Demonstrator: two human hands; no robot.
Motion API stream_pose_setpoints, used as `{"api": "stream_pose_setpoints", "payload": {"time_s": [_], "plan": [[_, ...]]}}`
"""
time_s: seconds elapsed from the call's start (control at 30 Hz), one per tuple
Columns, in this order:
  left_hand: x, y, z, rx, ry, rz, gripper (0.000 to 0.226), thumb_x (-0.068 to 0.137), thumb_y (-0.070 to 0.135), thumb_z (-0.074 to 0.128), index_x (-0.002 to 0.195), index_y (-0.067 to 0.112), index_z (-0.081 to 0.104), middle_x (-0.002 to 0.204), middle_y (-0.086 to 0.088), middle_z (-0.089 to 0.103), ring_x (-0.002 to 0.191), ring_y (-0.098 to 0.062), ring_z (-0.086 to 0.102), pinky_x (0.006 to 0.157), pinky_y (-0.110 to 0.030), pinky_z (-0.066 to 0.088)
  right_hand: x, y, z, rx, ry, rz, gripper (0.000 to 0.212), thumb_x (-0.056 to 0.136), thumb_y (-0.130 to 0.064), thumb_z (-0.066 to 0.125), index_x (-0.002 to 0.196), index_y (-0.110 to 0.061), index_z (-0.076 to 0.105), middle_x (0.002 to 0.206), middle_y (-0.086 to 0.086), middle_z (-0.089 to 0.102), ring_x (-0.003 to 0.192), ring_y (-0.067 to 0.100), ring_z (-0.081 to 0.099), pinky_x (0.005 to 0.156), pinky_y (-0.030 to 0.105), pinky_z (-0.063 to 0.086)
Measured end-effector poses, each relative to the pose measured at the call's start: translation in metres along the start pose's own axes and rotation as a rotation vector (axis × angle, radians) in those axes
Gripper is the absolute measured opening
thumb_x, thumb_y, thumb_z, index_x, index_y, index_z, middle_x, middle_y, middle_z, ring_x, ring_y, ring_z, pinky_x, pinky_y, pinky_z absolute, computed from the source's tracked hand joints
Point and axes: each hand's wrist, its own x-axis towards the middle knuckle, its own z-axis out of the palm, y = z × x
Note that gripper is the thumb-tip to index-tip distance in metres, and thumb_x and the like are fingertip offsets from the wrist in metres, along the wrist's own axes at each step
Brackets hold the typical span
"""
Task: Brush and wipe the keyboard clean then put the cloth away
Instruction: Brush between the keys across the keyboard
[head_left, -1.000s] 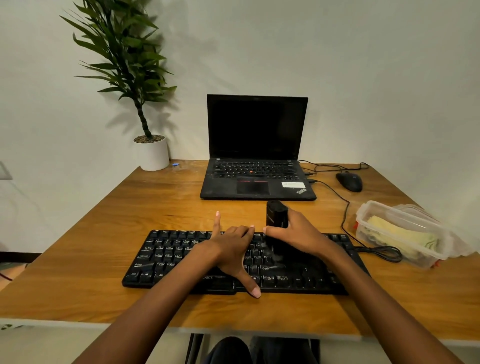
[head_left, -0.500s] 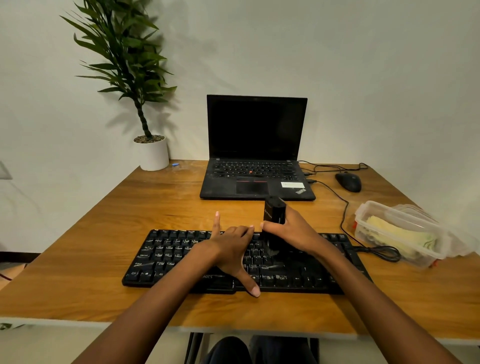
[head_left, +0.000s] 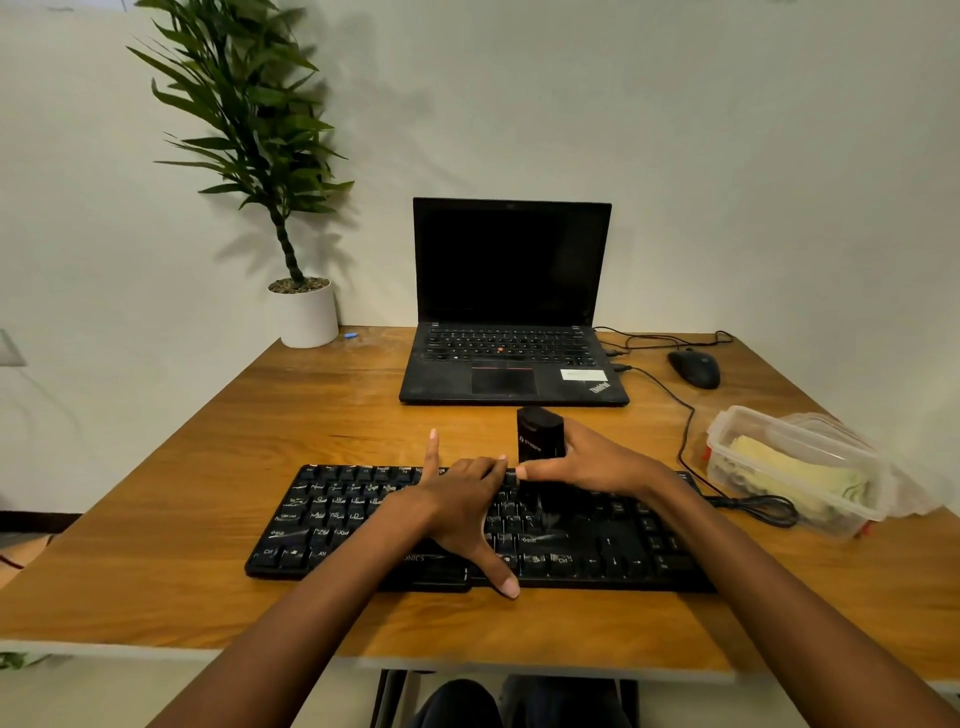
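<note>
my left hand (head_left: 462, 512) lies spread flat on the black keyboard (head_left: 332, 512) and presses it down on the tabletop (head_left: 249, 426). beside it, my right hand (head_left: 597, 465) is curled round the black brush (head_left: 539, 434), which stands up over the middle keys. i think a hard push could pop a key off or make the keyboard slide. a wire (head_left: 753, 505) runs by the clear box (head_left: 727, 422) on the right, where the yellow cloth (head_left: 779, 465) lies. a big sweep could tug it.
</note>
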Motion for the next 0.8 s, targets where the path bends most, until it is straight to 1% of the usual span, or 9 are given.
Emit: {"api": "stream_pose_setpoints", "payload": {"time_s": [0.03, 0.17, 0.23, 0.37, 0.5, 0.6, 0.73, 0.77, 0.8], "plan": [[0.0, -0.001, 0.0, -0.001, 0.008, 0.007, 0.132, 0.064, 0.073, 0.065, 0.148, 0.012, -0.017, 0.159, -0.004, -0.005, 0.146, -0.02, -0.008, 0.094, -0.06, -0.035, -0.001, 0.001, -0.001, -0.017, 0.008, 0.017, 0.032, 0.082, -0.025, 0.069, 0.106, -0.022, 0.046, 0.091, -0.002, 0.054, 0.085, 0.013, 0.055, 0.072, 0.022, 0.045], [0.004, 0.0, 0.0, -0.007, 0.059, 0.024, 0.131, 0.064, 0.074, 0.063, 0.149, 0.01, -0.013, 0.159, -0.004, 0.0, 0.146, -0.02, -0.003, 0.096, -0.062, -0.033, -0.006, 0.007, -0.003, -0.098, 0.347, -0.022, 0.032, 0.081, -0.027, 0.069, 0.102, -0.021, 0.045, 0.08, -0.005, 0.054, 0.076, 0.012, 0.054, 0.064, 0.02, 0.042], [0.006, 0.0, -0.002, -0.001, 0.063, 0.026, 0.131, 0.064, 0.075, 0.063, 0.149, 0.009, -0.012, 0.159, -0.005, 0.0, 0.146, -0.02, -0.003, 0.095, -0.062, -0.033, -0.013, 0.01, 0.007, -0.078, 0.435, -0.018, 0.032, 0.079, -0.026, 0.07, 0.099, -0.02, 0.045, 0.078, -0.006, 0.054, 0.071, 0.009, 0.054, 0.061, 0.02, 0.041], [0.008, -0.001, -0.003, 0.03, 0.067, 0.04, 0.131, 0.064, 0.074, 0.063, 0.149, 0.007, -0.011, 0.159, -0.006, 0.002, 0.146, -0.022, 0.0, 0.096, -0.063, -0.032, -0.024, 0.012, 0.021, -0.046, 0.377, 0.015, 0.029, 0.076, -0.026, 0.072, 0.094, -0.024, 0.049, 0.081, 0.001, 0.058, 0.075, 0.018, 0.059, 0.064, 0.028, 0.048], [0.008, 0.001, -0.003, 0.03, 0.048, 0.029, 0.131, 0.065, 0.074, 0.062, 0.149, 0.008, -0.013, 0.159, -0.006, -0.001, 0.146, -0.022, -0.002, 0.096, -0.062, -0.032, -0.017, 0.01, 0.011, -0.149, 0.579, 0.011, 0.034, 0.076, -0.031, 0.072, 0.097, -0.021, 0.046, 0.078, -0.003, 0.06, 0.072, 0.017, 0.06, 0.063, 0.028, 0.049], [0.007, -0.001, -0.003, 0.008, 0.042, 0.026, 0.131, 0.065, 0.073, 0.063, 0.149, 0.008, -0.014, 0.159, -0.006, -0.003, 0.146, -0.022, -0.005, 0.096, -0.062, -0.032, -0.031, 0.011, 0.027, -0.138, 0.608, -0.027, 0.034, 0.075, -0.032, 0.071, 0.096, -0.024, 0.046, 0.071, -0.004, 0.06, 0.064, 0.014, 0.06, 0.059, 0.032, 0.052], [0.007, -0.002, -0.002, 0.0, 0.037, 0.028, 0.13, 0.066, 0.073, 0.063, 0.148, 0.009, -0.015, 0.159, -0.006, -0.005, 0.146, -0.02, -0.007, 0.092, -0.058, -0.034, -0.052, 0.013, 0.037, -0.116, 0.568, -0.044, 0.032, 0.074, -0.028, 0.073, 0.085, -0.032, 0.043, 0.069, -0.007, 0.057, 0.062, 0.005, 0.055, 0.056, 0.017, 0.045], [0.007, -0.002, -0.001, -0.003, 0.034, 0.025, 0.131, 0.066, 0.073, 0.063, 0.148, 0.009, -0.015, 0.159, -0.006, -0.006, 0.146, -0.02, -0.007, 0.092, -0.058, -0.034, -0.05, 0.013, 0.033, -0.122, 0.582, -0.033, 0.031, 0.074, -0.028, 0.073, 0.085, -0.03, 0.044, 0.07, -0.007, 0.057, 0.065, 0.007, 0.056, 0.057, 0.017, 0.046], [0.007, -0.001, -0.001, -0.004, 0.03, 0.024, 0.131, 0.066, 0.072, 0.063, 0.148, 0.009, -0.016, 0.159, -0.005, -0.006, 0.146, -0.02, -0.007, 0.092, -0.059, -0.034, -0.047, 0.012, 0.029, -0.134, 0.613, -0.018, 0.031, 0.074, -0.03, 0.073, 0.088, -0.028, 0.045, 0.072, -0.005, 0.057, 0.068, 0.011, 0.057, 0.061, 0.023, 0.048]]}}
